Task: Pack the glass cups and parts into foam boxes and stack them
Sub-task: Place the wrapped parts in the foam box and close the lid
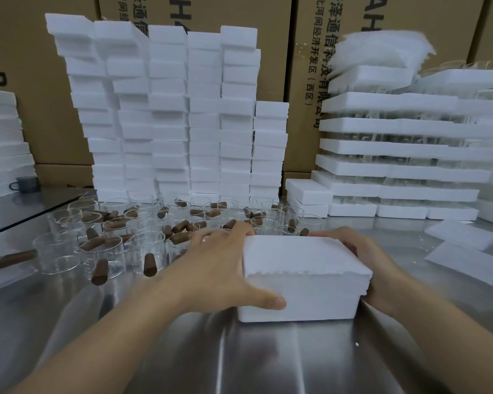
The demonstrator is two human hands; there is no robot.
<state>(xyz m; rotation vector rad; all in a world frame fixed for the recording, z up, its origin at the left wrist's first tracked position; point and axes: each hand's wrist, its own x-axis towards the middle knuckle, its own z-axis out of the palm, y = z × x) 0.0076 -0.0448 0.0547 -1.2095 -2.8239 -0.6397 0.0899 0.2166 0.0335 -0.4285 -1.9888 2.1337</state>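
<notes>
A closed white foam box (305, 280) with its lid on sits on the steel table (239, 359) in front of me. My left hand (217, 265) grips its left side, thumb on the front face and fingers over the far edge. My right hand (362, 257) grips the right side, partly hidden behind the box. Several clear glass cups (103, 251) and brown wooden handles (150, 265) lie scattered on the table to the left and behind the box.
Tall stacks of foam boxes (171, 115) rise at the back centre. Foam trays layered with glassware (404, 149) stand at the back right, loose foam lids (467, 251) lie at right, more foam (3, 137) at left. Cardboard cartons (310, 52) form the backdrop.
</notes>
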